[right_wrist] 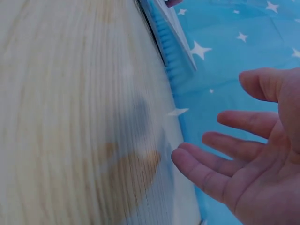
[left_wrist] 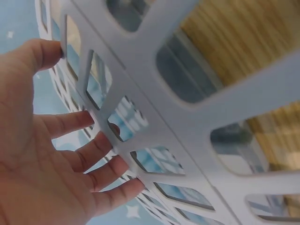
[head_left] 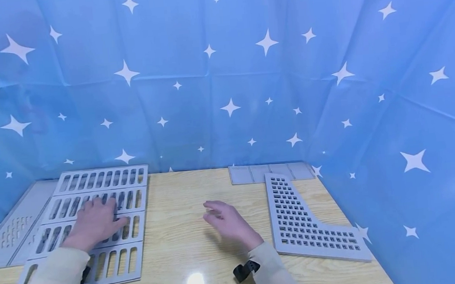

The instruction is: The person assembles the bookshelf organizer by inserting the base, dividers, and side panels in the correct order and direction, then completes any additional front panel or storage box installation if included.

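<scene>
At the left in the head view lies a light grey slotted panel (head_left: 131,231), its rows of long rounded openings divided by seams. My left hand (head_left: 96,223) is spread over its middle. The left wrist view shows that hand's fingertips (left_wrist: 132,188) and thumb touching the panel's slotted face (left_wrist: 183,136), with no curl round an edge visible. Under the panel's left part is a flat grey sheet (head_left: 29,202) with small slits. My right hand (head_left: 230,220) hovers over the wooden table, fingers loosely bent and apart, holding nothing (right_wrist: 253,159).
On the right of the wooden table (head_left: 182,227) lies a curved grey panel (head_left: 321,242) with many small square holes. A seamed flat grey strip (head_left: 250,174) sits behind it at the back edge. A blue star-patterned curtain (head_left: 191,100) encloses the back and sides.
</scene>
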### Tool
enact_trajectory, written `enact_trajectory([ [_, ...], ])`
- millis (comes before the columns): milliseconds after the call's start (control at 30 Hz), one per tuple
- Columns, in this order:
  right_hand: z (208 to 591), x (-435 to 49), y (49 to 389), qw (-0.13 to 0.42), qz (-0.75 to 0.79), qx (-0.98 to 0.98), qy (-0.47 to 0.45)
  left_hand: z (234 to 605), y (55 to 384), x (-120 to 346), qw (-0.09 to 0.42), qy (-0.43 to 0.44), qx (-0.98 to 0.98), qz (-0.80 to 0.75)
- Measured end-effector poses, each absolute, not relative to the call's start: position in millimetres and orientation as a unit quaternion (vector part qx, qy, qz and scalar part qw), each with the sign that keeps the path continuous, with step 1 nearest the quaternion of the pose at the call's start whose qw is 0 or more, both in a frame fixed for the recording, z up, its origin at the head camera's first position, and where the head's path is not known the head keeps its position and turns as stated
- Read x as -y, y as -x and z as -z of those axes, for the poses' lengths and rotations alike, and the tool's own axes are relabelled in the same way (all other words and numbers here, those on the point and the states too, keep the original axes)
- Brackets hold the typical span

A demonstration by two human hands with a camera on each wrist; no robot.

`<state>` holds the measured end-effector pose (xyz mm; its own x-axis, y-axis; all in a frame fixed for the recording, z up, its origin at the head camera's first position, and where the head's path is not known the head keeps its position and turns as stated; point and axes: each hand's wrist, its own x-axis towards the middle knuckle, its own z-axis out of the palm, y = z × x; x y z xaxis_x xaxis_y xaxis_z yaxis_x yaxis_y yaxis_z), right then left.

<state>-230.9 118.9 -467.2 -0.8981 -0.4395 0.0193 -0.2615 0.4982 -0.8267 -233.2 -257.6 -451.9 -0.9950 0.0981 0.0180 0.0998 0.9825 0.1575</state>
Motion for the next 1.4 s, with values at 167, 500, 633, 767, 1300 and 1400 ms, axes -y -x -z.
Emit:
enact_trajectory([
  [167,467,-128,235,0.095,0.456,-0.864,0.191,451,237,231,0.001,0.067,0.994,0.082],
  [500,465,-144,242,0.087,0.469,-0.863,0.164,444,240,175,0.01,0.101,0.993,0.06],
  [633,465,-152,243,0.09,0.468,-0.867,0.147,443,240,154,0.021,0.118,0.991,0.062],
  [767,466,-158,246,0.086,0.464,-0.87,0.143,442,240,136,0.028,0.131,0.989,0.057],
  [1300,464,-170,248,0.102,0.462,-0.871,0.136,451,245,80,-0.009,0.139,0.986,0.088],
  [1400,463,-170,247,0.109,0.462,-0.871,0.129,451,246,76,-0.001,0.14,0.986,0.085],
])
